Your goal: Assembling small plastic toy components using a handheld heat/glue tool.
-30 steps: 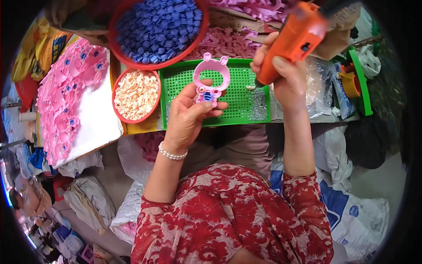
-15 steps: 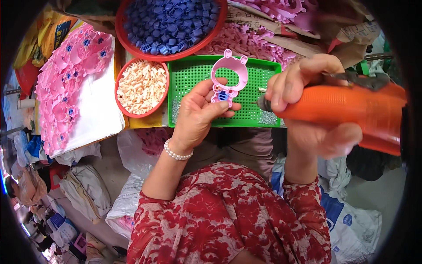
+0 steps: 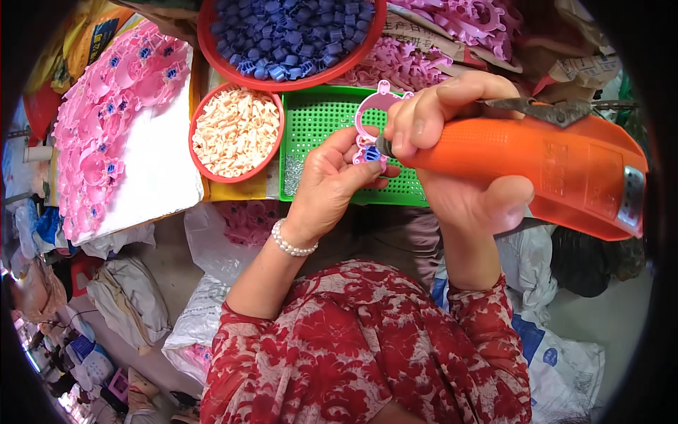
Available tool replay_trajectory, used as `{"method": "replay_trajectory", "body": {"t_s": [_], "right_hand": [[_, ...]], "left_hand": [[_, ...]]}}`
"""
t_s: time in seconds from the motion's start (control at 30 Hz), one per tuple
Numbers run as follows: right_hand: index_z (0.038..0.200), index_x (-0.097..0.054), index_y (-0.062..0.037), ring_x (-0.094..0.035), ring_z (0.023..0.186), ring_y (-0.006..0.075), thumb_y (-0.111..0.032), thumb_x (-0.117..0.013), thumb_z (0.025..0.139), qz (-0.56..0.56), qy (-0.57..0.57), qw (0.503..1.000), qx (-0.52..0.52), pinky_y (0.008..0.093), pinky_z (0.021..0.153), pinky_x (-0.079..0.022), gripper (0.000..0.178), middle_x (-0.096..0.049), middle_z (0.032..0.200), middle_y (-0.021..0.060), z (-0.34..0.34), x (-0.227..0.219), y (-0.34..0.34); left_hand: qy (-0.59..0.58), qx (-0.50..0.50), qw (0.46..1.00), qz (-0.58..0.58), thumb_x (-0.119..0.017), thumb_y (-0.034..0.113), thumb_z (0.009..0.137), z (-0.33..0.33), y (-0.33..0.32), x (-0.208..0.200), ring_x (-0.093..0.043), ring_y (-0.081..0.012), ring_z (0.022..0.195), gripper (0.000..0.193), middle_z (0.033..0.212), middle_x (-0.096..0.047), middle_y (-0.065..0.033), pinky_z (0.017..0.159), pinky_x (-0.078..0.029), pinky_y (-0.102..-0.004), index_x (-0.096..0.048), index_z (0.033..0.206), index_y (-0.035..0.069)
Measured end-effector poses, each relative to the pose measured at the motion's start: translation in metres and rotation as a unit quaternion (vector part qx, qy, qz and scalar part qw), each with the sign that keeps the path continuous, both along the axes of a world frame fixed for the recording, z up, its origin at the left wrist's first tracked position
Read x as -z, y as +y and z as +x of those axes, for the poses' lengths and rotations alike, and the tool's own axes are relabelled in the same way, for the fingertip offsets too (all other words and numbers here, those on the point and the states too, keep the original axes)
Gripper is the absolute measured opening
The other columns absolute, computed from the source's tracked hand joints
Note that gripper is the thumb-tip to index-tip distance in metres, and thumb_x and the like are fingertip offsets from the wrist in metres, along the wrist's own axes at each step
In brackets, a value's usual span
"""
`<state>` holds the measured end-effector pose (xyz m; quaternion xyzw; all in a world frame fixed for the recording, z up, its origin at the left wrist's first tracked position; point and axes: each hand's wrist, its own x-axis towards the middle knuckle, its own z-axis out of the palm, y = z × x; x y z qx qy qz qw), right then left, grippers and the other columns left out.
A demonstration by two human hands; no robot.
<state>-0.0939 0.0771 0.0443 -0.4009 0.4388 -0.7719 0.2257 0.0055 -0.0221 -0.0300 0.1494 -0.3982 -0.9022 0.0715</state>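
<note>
Over the green tray (image 3: 318, 124), the left hand (image 3: 330, 185) pinches the pink ring piece (image 3: 372, 120); the right hand (image 3: 452, 152) wraps the orange power screwdriver (image 3: 537, 166). Keeping the tip square seems best.

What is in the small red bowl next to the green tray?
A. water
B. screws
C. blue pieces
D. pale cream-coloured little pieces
D: the small red bowl left of the green tray is heaped with pale cream-coloured little pieces; the blue pieces fill the bigger red basin behind it.
</note>
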Motion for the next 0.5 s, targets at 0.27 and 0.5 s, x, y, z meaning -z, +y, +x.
{"method": "replay_trajectory", "body": {"t_s": [0.27, 0.5], "right_hand": [[0.114, -0.045, -0.0045, -0.052, 0.072, 0.0172, -0.069, -0.059, 0.072, 0.006, -0.019, 1.000, 0.012, 0.0350, 0.072, -0.042, 0.078, -0.053, 0.084, 0.0049, -0.003, 0.013, -0.009], [0.113, -0.046, -0.0042, -0.052, 0.071, 0.0173, -0.068, -0.059, 0.073, 0.010, -0.008, 1.000, 0.019, 0.0351, 0.070, -0.043, 0.076, -0.053, 0.083, 0.0057, -0.004, 0.019, -0.012]], "left_hand": [[0.003, -0.010, 1.000, 0.001, -0.056, -0.001, 0.086, 0.001, 0.001, -0.002, -0.063, -0.0156, 0.089, 0.035, 0.101, -0.061, -0.0056, 0.075, -0.053, -0.0242, -0.048, 0.121, -0.001], [0.011, -0.009, 1.000, -0.006, -0.056, -0.001, 0.087, 0.001, 0.002, -0.002, -0.063, -0.0140, 0.088, 0.038, 0.102, -0.061, -0.0049, 0.075, -0.052, -0.0233, -0.047, 0.124, -0.001]]}}
